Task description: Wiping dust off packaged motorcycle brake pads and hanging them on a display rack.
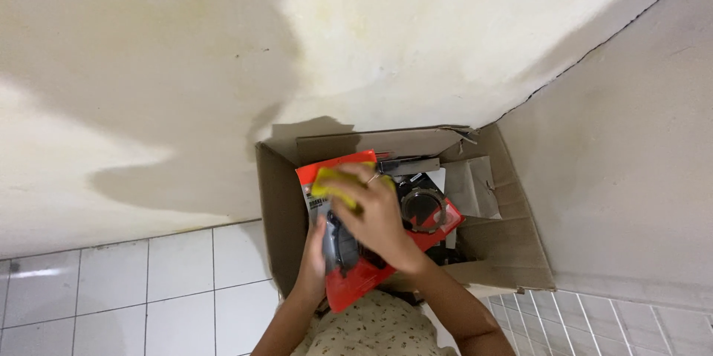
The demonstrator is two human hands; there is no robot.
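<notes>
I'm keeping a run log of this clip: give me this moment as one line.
left hand: holds red package | right hand: presses yellow cloth on it | beneath: open cardboard box | floor: white tiles

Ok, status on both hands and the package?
Left hand grips red blister package from below. Right hand presses yellow cloth on it. Open cardboard box beneath.
</notes>
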